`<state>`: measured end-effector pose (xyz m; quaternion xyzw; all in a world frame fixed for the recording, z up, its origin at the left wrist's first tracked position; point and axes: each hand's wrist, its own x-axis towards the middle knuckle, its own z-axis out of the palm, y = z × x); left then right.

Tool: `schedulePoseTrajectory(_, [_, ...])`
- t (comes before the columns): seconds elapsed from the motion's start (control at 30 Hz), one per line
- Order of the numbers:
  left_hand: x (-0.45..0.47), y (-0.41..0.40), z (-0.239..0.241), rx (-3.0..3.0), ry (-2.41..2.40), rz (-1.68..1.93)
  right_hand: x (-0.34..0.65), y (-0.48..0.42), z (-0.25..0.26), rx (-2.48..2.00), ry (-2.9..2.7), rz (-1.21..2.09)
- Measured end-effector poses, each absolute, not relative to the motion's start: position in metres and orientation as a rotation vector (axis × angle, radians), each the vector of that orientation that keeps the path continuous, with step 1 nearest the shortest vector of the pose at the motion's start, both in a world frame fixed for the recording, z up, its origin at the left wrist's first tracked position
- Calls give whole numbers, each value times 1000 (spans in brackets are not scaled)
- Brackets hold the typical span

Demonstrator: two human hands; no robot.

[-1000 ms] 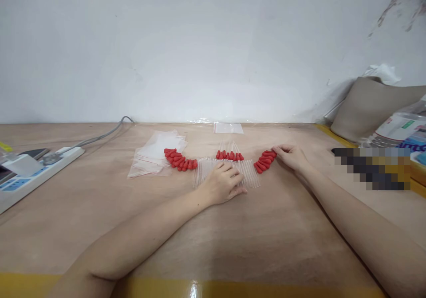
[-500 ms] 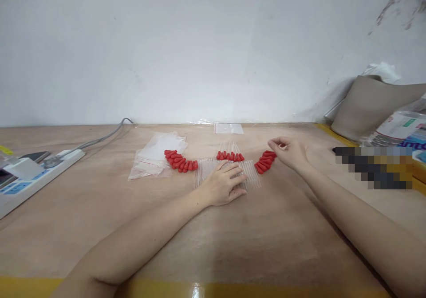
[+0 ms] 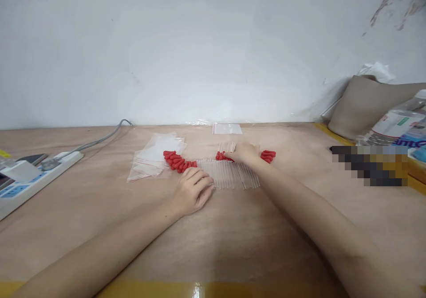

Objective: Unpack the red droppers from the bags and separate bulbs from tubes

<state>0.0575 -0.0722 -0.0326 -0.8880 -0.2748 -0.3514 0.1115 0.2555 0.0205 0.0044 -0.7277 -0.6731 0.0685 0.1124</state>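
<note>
My left hand (image 3: 195, 190) rests at the left end of a row of clear thin tubes (image 3: 228, 174), its fingers bent and slightly apart, with no held thing visible. My right hand (image 3: 246, 153) reaches across to the far side of that row, its fingers drawn together over a small group of red rubber bulbs (image 3: 219, 156) fitted on clear tubes. What the right fingertips grip is hidden. Loose red bulbs (image 3: 179, 162) lie in a curved pile by the left hand. More red bulbs (image 3: 268, 156) lie right of the right hand, partly covered by the forearm.
Clear zip bags (image 3: 156, 151) lie spread at the left, and a single bag (image 3: 227, 129) lies by the wall. A power strip (image 3: 43, 178) with a grey cable (image 3: 103, 137) stands far left. At the right are a plastic bottle (image 3: 389, 125) and a grey-brown container (image 3: 356, 105).
My left hand has slid left off the middle of the tube row, its fingers now more bent. My right hand has moved left from the right-hand bulbs to the bulb-fitted tubes behind the row.
</note>
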Motion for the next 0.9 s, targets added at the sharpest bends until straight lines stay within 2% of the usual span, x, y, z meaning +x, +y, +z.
schedulePoseTrajectory(0.3, [60, -72, -30, -2601, -861, -1013, 266, 14, 24, -1992, -1962, 406])
schedulePoseTrajectory(0.57, [66, -68, -30, -2387, -833, -1036, 293, -49, -4, -1279, -2048, 229])
schedulePoseTrajectory(0.7, [79, -59, -31, -2147, -770, -1015, 290, -65, -19, -1234, -2115, 171])
schedulePoseTrajectory(0.9, [86, -53, -28, -2174, -684, -944, 282, -65, -18, -1260, -2150, 311])
